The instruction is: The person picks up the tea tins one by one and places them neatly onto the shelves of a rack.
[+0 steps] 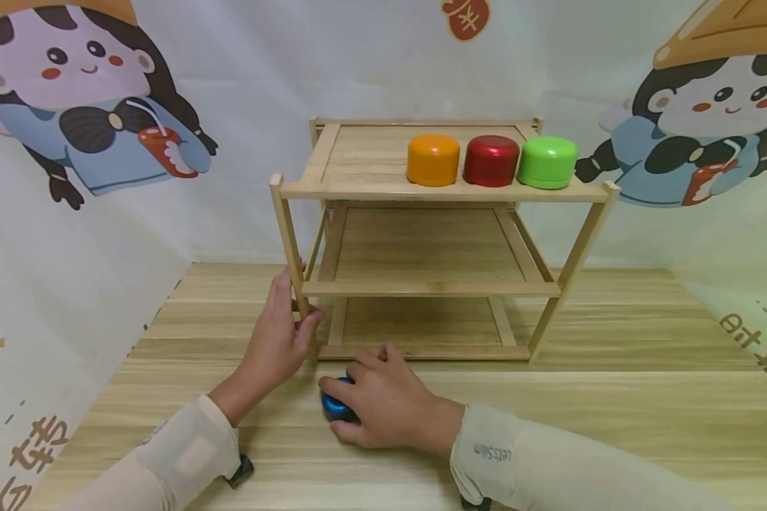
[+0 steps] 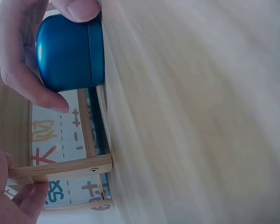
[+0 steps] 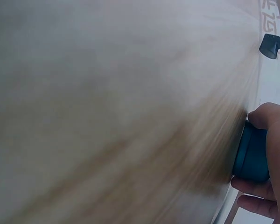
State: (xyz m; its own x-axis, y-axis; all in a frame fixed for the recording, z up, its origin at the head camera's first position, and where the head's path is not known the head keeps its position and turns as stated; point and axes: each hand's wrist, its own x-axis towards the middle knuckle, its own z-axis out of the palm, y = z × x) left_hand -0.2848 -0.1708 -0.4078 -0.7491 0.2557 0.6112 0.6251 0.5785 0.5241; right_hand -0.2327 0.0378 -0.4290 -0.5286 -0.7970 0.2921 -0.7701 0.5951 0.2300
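My right hand (image 1: 390, 401) grips a small blue round canister (image 1: 336, 404) low at the table, in front of the rack's lower left corner. In the left wrist view the blue canister (image 2: 67, 53) shows a seam near its base, with fingers curled round it. My left hand (image 1: 280, 330) holds the front left post (image 1: 289, 248) of a three-tier wooden rack (image 1: 431, 289), thumb on one side and fingers behind. On the top shelf stand an orange canister (image 1: 432, 160), a red canister (image 1: 491, 161) and a green canister (image 1: 547, 163), side by side toward the right.
The rack stands on a wood-grain table (image 1: 645, 404). Behind and beside it hang white printed sheets (image 1: 383, 64) with cartoon figures. The middle shelf (image 1: 428, 245) and bottom shelf (image 1: 418, 321) sit below the canisters.
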